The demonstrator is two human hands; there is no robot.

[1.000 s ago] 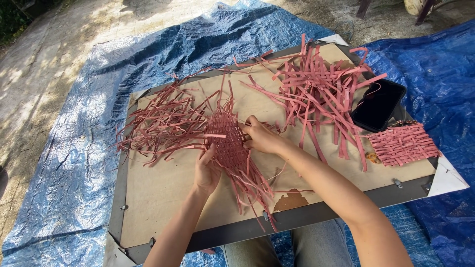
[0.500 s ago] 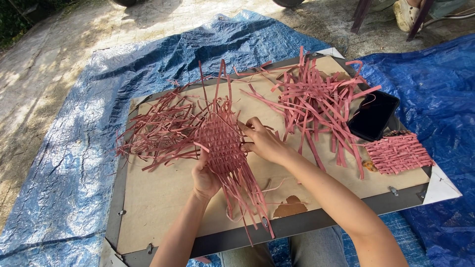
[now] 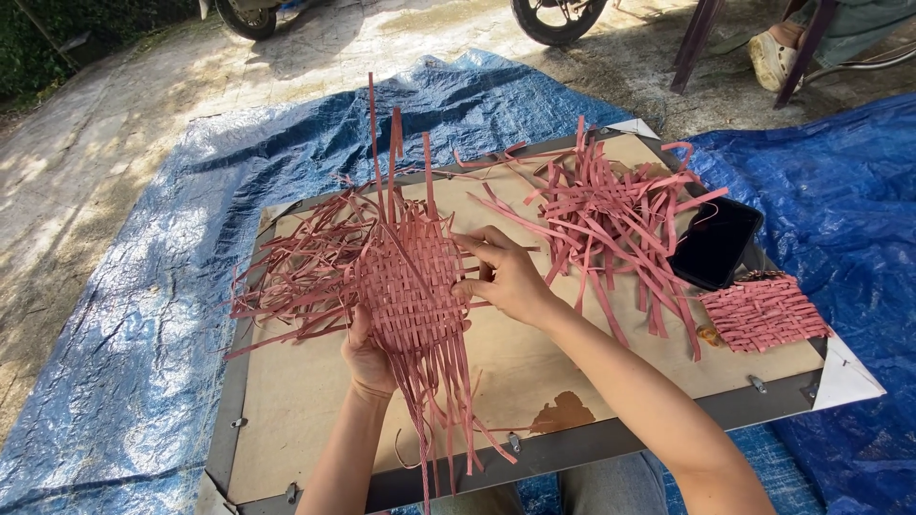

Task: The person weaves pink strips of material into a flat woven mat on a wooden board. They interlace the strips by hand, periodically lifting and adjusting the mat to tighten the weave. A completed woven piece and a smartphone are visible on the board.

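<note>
A: Entry, head view. Where does the woven mat (image 3: 405, 281) sit relative to the hands?

B: Centre of the frame, lifted and tilted up off the worktop (image 3: 534, 367). The left hand (image 3: 367, 355) is under its lower left part, palm up, fingers closed behind the weave; mostly hidden by it. The right hand (image 3: 506, 277) is at the mat's right edge, fingertips pinched on strips there. Both hands clamped on the same mat, one on each side, close together.

A: Condition of the mat?

B: Pink-red flat strips, plain over-under weave in the middle. Loose ends stick up toward the top of the frame and hang down past the lower edge of the worktop. More loose ends fan out to the left.

A: Surroundings?

B: A pile of loose strips (image 3: 611, 215) lies right of centre, near the right hand but not touching it. A black phone (image 3: 716, 243) lies at the pile's right edge. A small finished woven square (image 3: 763, 310) lies just below the phone, at the right of the frame. The worktop is a brown board in a dark frame, resting on a blue tarp (image 3: 143, 362). A brown stain (image 3: 563, 415) marks the board, lower centre.
</note>
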